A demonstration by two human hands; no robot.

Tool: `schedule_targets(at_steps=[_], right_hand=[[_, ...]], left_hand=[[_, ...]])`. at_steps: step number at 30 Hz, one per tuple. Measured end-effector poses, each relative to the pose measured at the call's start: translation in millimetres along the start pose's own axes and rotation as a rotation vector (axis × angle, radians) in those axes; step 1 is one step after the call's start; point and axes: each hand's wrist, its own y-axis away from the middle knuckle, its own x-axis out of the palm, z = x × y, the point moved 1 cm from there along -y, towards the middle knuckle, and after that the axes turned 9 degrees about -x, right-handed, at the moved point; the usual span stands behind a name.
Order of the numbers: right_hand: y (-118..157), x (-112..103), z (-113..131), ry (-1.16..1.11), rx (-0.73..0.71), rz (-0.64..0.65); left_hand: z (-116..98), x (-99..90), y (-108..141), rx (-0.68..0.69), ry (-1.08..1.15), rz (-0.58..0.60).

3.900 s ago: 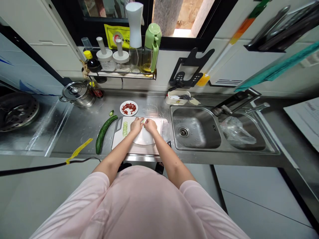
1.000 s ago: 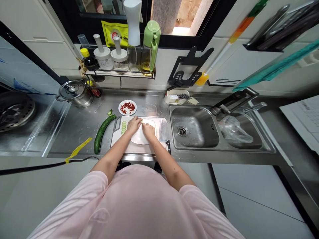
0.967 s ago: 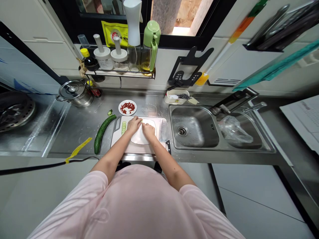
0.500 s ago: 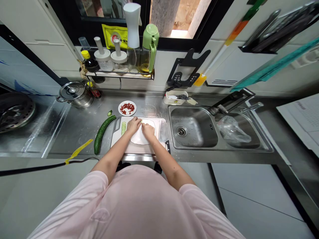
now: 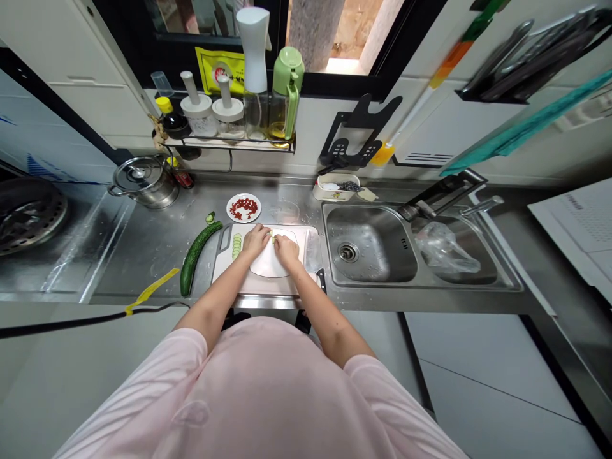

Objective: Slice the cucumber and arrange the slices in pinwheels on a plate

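Observation:
A white oval plate (image 5: 269, 266) lies on the light cutting board (image 5: 227, 271). My left hand (image 5: 255, 242) is over its left far part, fingers curled together at a small pale green cucumber slice (image 5: 272, 236). Facing it from the right, my right hand (image 5: 287, 251) pinches at the same spot, and its fingertips partly hide the slice. On the board's left side, several cucumber slices (image 5: 236, 245) overlap in a row. A knife (image 5: 322, 280) with a black handle lies by the board's right edge.
Left of the board are a whole cucumber (image 5: 194, 261) and a cut cucumber end (image 5: 210, 217). A small plate (image 5: 259, 208) of chopped red pieces stands behind it. A lidded pot (image 5: 146, 185) is at back left, a double sink (image 5: 370, 242) at right, a bottle shelf (image 5: 224, 144) above.
My right hand has shifted slightly right, widening the gap between my hands. More pale green cucumber shows between the fingertips. My left hand has barely moved.

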Motion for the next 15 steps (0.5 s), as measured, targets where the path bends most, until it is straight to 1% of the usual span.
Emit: schedule_targets(at_steps=[4,8,11,15], right_hand=[[2,-1,-2,-0.025,0.011,-0.012],[7,-4,-4,-0.052,0.020,-0.029],[14,-4,-4,-0.081,0.016,-0.047],[26,-4,-2,-0.146,-0.008,-0.079]], left_hand=[[1,-4.3,2,-0.025,0.043,-0.041],[5,-10.0,9,-0.073,0.096,-0.100],[12,-13.5,20,-0.108,0.131,-0.151],[20,-18.6,41,-0.158,0.175,-0.196]])
